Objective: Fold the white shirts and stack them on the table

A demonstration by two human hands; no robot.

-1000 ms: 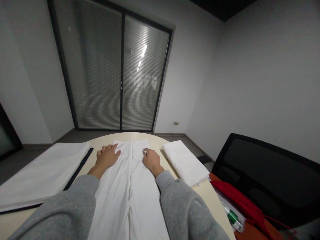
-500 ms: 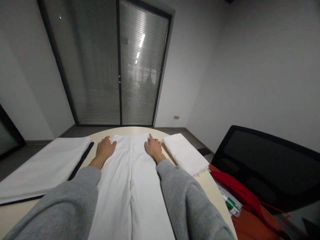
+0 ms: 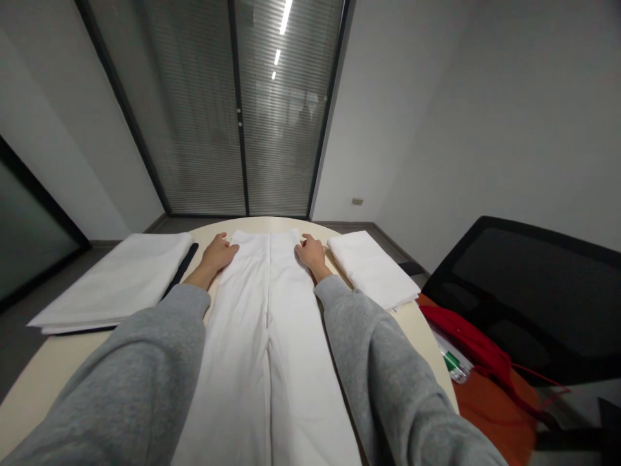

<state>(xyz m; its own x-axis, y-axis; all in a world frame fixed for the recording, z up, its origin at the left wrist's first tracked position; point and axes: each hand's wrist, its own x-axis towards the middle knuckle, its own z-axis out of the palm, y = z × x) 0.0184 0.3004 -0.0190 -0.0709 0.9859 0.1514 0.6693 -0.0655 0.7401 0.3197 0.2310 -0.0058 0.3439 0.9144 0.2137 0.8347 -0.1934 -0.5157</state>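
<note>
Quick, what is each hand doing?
Left hand: open, flat on the long white folded cloth.
Right hand: fingers curled at its far edge; grip unclear.

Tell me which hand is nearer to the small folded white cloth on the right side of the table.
Right. The right hand rests on the far right corner of the white trousers, just beside the folded white cloth. The left hand is at the trousers' opposite corner.

Loose grey sweatshirt sleeves (image 3: 145,362), bare hands

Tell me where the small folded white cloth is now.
The small folded white cloth lies on the table's right side, just right of the right hand.
</note>
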